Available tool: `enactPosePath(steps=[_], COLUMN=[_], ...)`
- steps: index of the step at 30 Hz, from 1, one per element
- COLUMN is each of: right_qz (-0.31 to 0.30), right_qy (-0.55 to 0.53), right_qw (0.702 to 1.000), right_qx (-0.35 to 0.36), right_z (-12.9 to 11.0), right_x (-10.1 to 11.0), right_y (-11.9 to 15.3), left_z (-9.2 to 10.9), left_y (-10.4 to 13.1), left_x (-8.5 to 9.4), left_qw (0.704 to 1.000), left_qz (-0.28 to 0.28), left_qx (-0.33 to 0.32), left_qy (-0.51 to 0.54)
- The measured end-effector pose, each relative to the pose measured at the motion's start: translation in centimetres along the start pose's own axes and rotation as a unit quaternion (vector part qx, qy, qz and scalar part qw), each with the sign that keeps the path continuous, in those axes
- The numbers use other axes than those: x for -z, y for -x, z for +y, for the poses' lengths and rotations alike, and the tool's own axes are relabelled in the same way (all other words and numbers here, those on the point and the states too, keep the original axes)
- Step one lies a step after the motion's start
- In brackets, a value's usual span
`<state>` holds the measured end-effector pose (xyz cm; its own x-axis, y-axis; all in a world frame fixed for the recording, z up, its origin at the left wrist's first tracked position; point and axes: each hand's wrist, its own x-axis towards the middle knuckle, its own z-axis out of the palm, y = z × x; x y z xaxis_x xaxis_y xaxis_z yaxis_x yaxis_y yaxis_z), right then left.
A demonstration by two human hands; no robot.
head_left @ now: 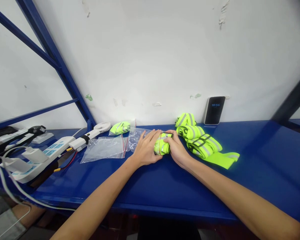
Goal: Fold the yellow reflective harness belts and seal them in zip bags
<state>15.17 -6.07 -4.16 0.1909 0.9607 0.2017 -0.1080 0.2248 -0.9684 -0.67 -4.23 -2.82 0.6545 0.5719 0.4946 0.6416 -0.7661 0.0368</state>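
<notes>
A folded fluorescent yellow reflective strap [162, 146] sits between my hands, partly inside the mouth of a clear zip bag [134, 137] with a red seal line. My left hand [145, 149] is closed over the bag and the strap's left end. At the strap's right end, my right hand [179, 151] grips it with bent fingers. More yellow straps [196, 133] with grey stripes and black buckles lie rolled to the right, one with a loose end. Flat clear zip bags [105, 148] are on the left. Behind them is a bagged yellow strap [121, 127].
On the blue table [140, 186], a phone [215, 110] leans against the white wall. Left stand a small white fan [101, 127], a power strip [50, 155] with plugs, and loose cables [67, 163]. A blue metal frame [62, 73] rises at the left.
</notes>
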Motion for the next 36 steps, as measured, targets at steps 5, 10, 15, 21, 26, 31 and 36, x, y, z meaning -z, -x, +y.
enactPosePath(steps=[5,10,15,21,26,31,36], right_qz=[-0.018,-0.048,-0.010,-0.023,-0.123,-0.185,-0.289], right_qy=[-0.018,-0.091,-0.017,-0.029,-0.055,-0.026,0.001], right_qw=[0.999,0.994,1.000,0.999,0.989,0.982,0.957], right_qx=[0.021,-0.018,-0.001,-0.028,-0.057,-0.036,-0.014], right_z=[-0.3,-1.3,-1.4,-1.4,-1.4,-1.4,-2.0], right_x=[0.3,-0.2,-0.5,-0.1,0.2,0.1,0.2], right_y=[0.2,0.8,1.2,1.4,1.4,1.5,1.6], left_z=[0.0,0.3,0.7,0.5,0.3,0.4,0.4], left_y=[0.0,-0.2,-0.1,-0.1,0.1,0.0,0.2], left_x=[-0.1,-0.2,-0.4,-0.4,-0.1,-0.2,0.4], left_qw=[1.000,0.998,0.997,0.996,0.995,0.994,0.993], left_qz=[0.010,0.051,0.063,0.076,0.073,0.064,0.064], left_qx=[-0.006,-0.010,-0.026,-0.037,-0.062,-0.084,-0.088], left_qy=[0.000,-0.025,-0.022,-0.019,-0.028,-0.017,0.049])
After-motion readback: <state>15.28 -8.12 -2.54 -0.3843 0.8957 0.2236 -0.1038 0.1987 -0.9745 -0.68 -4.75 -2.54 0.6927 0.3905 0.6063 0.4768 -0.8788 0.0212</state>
